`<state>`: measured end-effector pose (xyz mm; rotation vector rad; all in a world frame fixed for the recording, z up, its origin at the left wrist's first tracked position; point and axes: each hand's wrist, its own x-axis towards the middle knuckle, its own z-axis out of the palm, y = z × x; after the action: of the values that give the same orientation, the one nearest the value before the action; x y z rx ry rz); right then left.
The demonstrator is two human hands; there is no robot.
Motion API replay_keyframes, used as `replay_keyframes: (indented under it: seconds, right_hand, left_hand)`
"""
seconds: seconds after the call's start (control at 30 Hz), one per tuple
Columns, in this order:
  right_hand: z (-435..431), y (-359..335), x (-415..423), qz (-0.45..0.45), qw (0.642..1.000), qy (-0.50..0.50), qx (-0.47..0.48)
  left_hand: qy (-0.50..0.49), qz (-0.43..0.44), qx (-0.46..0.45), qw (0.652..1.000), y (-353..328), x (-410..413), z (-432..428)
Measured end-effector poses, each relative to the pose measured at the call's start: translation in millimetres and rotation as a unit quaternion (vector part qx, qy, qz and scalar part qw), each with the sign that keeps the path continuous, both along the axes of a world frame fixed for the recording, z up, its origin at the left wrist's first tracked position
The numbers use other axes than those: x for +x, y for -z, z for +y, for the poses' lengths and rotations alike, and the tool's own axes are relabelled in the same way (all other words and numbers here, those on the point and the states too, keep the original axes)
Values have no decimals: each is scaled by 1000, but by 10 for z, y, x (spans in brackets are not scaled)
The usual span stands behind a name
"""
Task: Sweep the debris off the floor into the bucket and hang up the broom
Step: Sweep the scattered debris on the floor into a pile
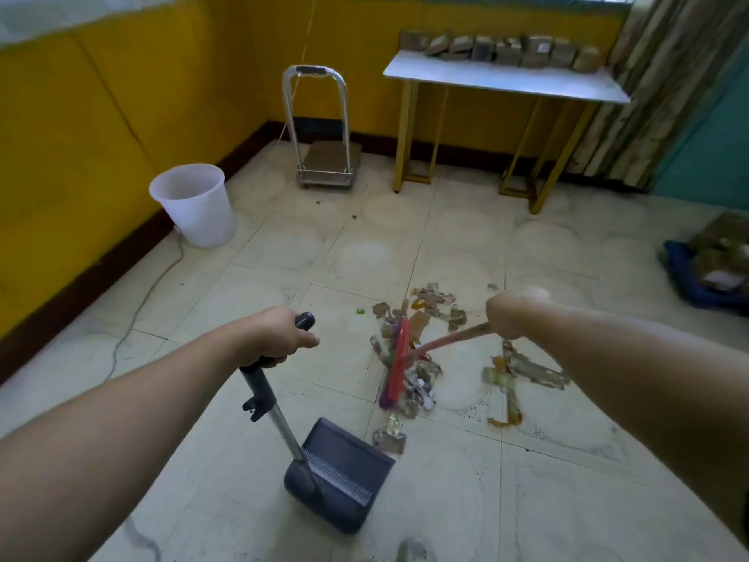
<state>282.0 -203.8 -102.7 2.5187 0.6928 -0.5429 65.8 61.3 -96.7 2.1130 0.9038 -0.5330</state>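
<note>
Head view. Left hand (pixel 279 338) is wrapped around the top grip of the dustpan (pixel 336 476) handle, fingers closed on it. The pan sits on the floor tiles (pixel 251 285), near centre, mouth open toward the far right.

Right hand (pixel 512 314) is clenched on the broom (pixel 399 358) handle. The handle slants down and left from the fist; the red head stands nearly edge-on, long axis running near to far, bristles in the debris (pixel 421 383).

Debris: main heap touches the broom head, just beyond the pan's lip. A second patch (pixel 523 375) lies to the right, under the right forearm, and scattered bits lie farther off.

Key relation: heap lies far-right of the pan mouth, broom head between heap's centre and pan. Judgement: the stroke should pull near-left, into the mouth.

Bucket (pixel 194 204) stands far left against the yellow wall, upright, well apart from the debris.
</note>
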Motion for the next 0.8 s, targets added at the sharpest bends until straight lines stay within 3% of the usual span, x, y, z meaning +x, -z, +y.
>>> replay_keyframes:
  seconds: [0.23,0.43,0.8]
  right_hand:
    - [-494,112,21,75,980,164,79]
    - [-708,441,365,124,945,262,150]
    - [-1351,424,1400,169,851,422,262]
  left_hand:
    - [2,-31,4,999,19,226,-105]
    - [27,-52,17,998,-14,988,-354]
    - [84,-53,42,994,-27,2641,-983]
